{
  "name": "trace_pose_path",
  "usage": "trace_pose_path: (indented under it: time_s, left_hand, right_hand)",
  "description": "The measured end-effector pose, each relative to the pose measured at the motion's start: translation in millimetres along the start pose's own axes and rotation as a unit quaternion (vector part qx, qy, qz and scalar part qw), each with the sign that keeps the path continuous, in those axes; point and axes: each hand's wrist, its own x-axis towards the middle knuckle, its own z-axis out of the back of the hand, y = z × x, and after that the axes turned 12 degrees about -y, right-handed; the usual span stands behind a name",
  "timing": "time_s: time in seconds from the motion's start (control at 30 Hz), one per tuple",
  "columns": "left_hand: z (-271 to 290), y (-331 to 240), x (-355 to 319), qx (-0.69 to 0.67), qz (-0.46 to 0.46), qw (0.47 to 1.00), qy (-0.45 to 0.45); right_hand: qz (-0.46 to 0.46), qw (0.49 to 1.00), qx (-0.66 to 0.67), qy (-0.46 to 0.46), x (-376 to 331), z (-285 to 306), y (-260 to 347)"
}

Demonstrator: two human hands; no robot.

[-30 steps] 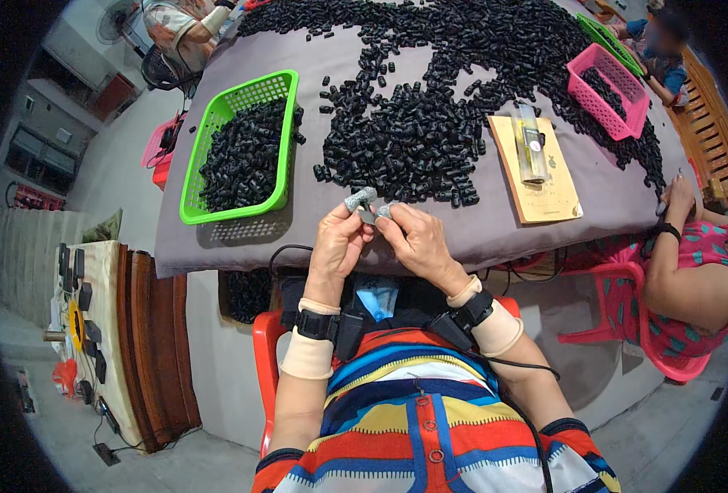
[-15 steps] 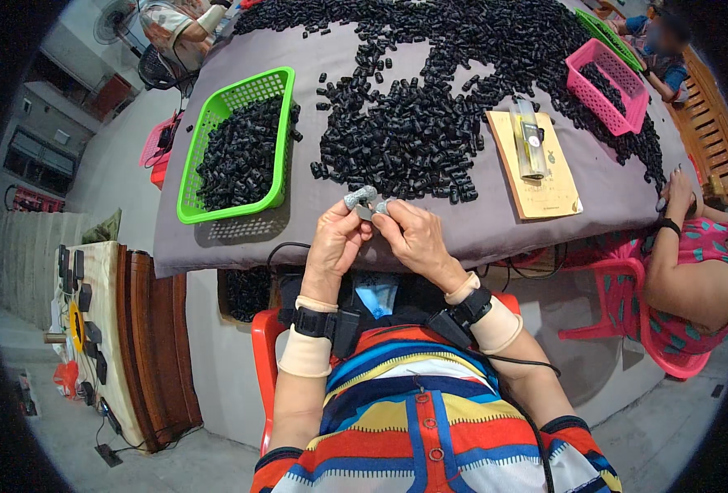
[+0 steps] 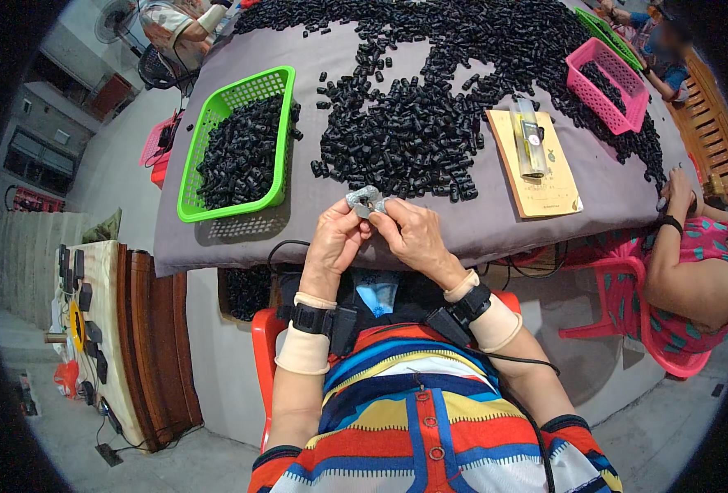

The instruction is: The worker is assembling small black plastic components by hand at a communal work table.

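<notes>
My left hand (image 3: 337, 234) and my right hand (image 3: 414, 236) meet at the table's near edge, fingertips pressed together. Silvery grey wrapping (image 3: 364, 197) covers the fingertips where they join. Both hands are closed in a pinch, and a small dark bit shows between the tips, too small and hidden to name. Just beyond them lies a heap of small black cylindrical parts (image 3: 397, 135). To the left, a green plastic basket (image 3: 285, 156) holds many of the same parts.
A tan booklet (image 3: 549, 195) with a clear plastic tool or package (image 3: 532, 152) on it lies to the right. Farther right stands a pink basket (image 3: 619, 122). A person's hand (image 3: 678, 187) rests near the right edge. Black cables run below the table edge.
My fingertips have come closer together, and the grey-wrapped tips now touch around the small piece. My forearms stay nearly in place. Baskets and heap look the same.
</notes>
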Motion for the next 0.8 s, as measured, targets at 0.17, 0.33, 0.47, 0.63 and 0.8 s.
trace_pose_path:
  time_s: [0.17, 0.33, 0.47, 0.63, 0.8]
  left_hand:
    - [0, -1, 1, -0.001, 0.007, 1.0, 0.005]
    - [-1, 0, 0, 0.003, 0.008, 1.0, -0.002]
    - [0, -1, 1, -0.007, 0.017, 1.0, 0.005]
    - [-2, -2, 1, 0.003, 0.009, 1.0, -0.004]
    - [-1, -2, -1, 0.004, 0.008, 1.0, 0.003]
  right_hand:
    - [-0.001, 1.0, 0.001, -0.01, -1, -2, -1]
    - [0.0, 1.0, 0.0, -0.015, -1, -2, 0]
    - [0.005, 1.0, 0.01, -0.003, -1, 1, -3]
    - [0.008, 1.0, -0.005, -0.012, 0, -1, 0]
    - [0.014, 0.999, 0.01, -0.038, 2, -2, 8]
